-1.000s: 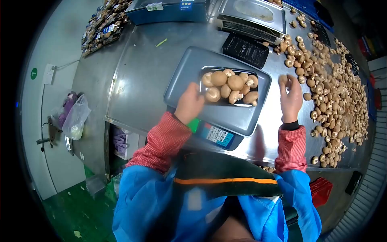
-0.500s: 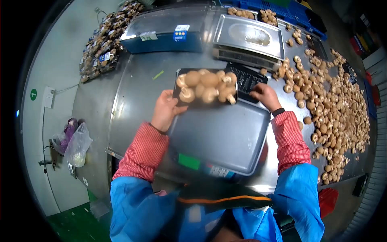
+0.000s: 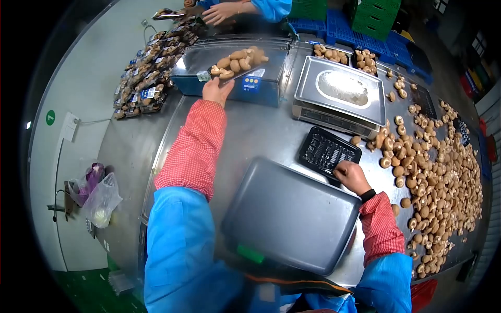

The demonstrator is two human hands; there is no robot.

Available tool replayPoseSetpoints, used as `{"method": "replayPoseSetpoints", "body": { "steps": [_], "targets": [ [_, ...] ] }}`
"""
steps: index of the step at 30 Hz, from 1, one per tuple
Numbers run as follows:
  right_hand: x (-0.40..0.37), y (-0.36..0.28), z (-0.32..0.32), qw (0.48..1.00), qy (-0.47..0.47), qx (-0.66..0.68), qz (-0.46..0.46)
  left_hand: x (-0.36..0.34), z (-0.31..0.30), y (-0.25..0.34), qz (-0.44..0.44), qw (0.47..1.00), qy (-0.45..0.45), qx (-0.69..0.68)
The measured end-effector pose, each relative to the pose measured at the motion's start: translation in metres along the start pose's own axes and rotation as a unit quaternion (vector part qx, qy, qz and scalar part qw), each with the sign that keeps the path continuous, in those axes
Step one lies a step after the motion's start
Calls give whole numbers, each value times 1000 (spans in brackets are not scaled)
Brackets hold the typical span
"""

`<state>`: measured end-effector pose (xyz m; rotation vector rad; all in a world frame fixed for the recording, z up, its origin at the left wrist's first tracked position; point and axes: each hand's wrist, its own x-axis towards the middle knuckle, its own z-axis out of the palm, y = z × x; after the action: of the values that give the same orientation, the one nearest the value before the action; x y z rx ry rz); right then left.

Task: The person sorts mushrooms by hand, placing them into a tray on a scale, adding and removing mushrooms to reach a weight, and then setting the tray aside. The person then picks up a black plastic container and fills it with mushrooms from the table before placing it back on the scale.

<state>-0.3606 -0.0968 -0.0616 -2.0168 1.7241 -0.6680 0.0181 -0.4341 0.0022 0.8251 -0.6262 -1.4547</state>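
Observation:
My left hand (image 3: 217, 92) reaches far forward, its fingers closed on the near edge of a black tray filled with brown shiitake mushrooms (image 3: 240, 60). That tray is held over the low metal-topped box (image 3: 190, 69) at the back of the table. My right hand (image 3: 353, 178) is closed on the near right edge of a black plastic tray (image 3: 326, 148) with nothing in it, lying on the metal table. Just below this tray sits a grey scale platform (image 3: 292, 216).
A second scale with a steel pan (image 3: 339, 86) stands behind the black tray. A large heap of loose shiitake (image 3: 443, 177) covers the right side. Packed mushroom trays (image 3: 151, 73) pile up at back left. Another person's hands (image 3: 222, 12) show at the top.
My left hand has carried the filled tray forward and left, from over the grey scale platform to the metal-topped box. My right hand stays at the black tray. Another person's hands have come into view.

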Motion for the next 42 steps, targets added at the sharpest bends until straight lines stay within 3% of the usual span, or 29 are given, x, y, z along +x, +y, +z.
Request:
{"method": "replayPoseSetpoints", "body": {
  "steps": [1, 2, 4, 6, 10, 13, 15, 16, 18, 20, 21, 22, 24, 26, 27, 29, 32, 34, 36, 38, 41, 42],
  "targets": [
    [0, 1, 1, 1000, -2, 3, 12, -9, 8, 2, -24, 999, -27, -15],
    [1, 1, 1, 1000, -3, 6, 23, -19, 21, -6, -30, 996, 82, 18],
    [2, -1, -1, 998, 28, 39, 26, -51, 32, -15, -65, 993, 61, 83],
    [-1, -10, -13, 992, 67, 93, 46, -85, 31, -33, -123, 987, -13, 102],
    [-23, -54, -61, 972, 232, 34, 16, -173, 53, -43, -281, 926, -229, 101],
    [-62, -82, -61, 937, 319, -70, -124, -249, 102, -35, -348, 866, -331, 139],
    [-98, -102, -44, 939, 301, -97, -132, -283, 124, -43, -372, 827, -390, 162],
    [-117, -111, -37, 942, 291, -110, -129, -306, 140, -46, -330, 852, -356, 197],
    [-153, -129, -33, 952, 270, -116, -80, -317, 143, -76, -262, 822, -417, 287],
    [-191, -144, -51, 956, 265, -125, 6, -336, 156, -91, -286, 786, -439, 327],
    [-209, -143, -58, 940, 314, -115, 59, -349, 162, -99, -287, 773, -446, 348],
    [-227, -140, -67, 920, 360, -107, 109, -361, 164, -114, -301, 755, -467, 348],
    [-264, -129, -82, 897, 364, -108, 226, -387, 171, -146, -236, 673, -580, 394],
    [-303, -103, -83, 895, 302, 74, 321, -422, 181, -179, -283, 623, -610, 399],
    [-326, -84, -83, 880, 274, 226, 316, -445, 193, -188, -283, 603, -633, 396],
    [-367, -72, -90, 804, 243, 448, 305, -478, 214, -214, -290, 570, -677, 366],
    [-429, -53, -81, 750, 286, 461, 377, -505, 239, -255, -318, 519, -712, 350],
    [-470, -28, -65, 678, 417, 414, 443, -527, 265, -260, -355, 508, -684, 386],
    [-510, -6, -64, 679, 481, 153, 533, -507, 260, -321, -221, 522, -709, 418],
    [-540, 14, -74, 675, 501, 65, 537, -489, 268, -364, -128, 543, -702, 442],
    [-546, 34, -97, 646, 469, -3, 602, -509, 286, -391, -147, 532, -656, 516],
    [-540, 33, -104, 643, 466, -13, 607, -522, 290, -398, -14, 515, -700, 494]
  ]
}}
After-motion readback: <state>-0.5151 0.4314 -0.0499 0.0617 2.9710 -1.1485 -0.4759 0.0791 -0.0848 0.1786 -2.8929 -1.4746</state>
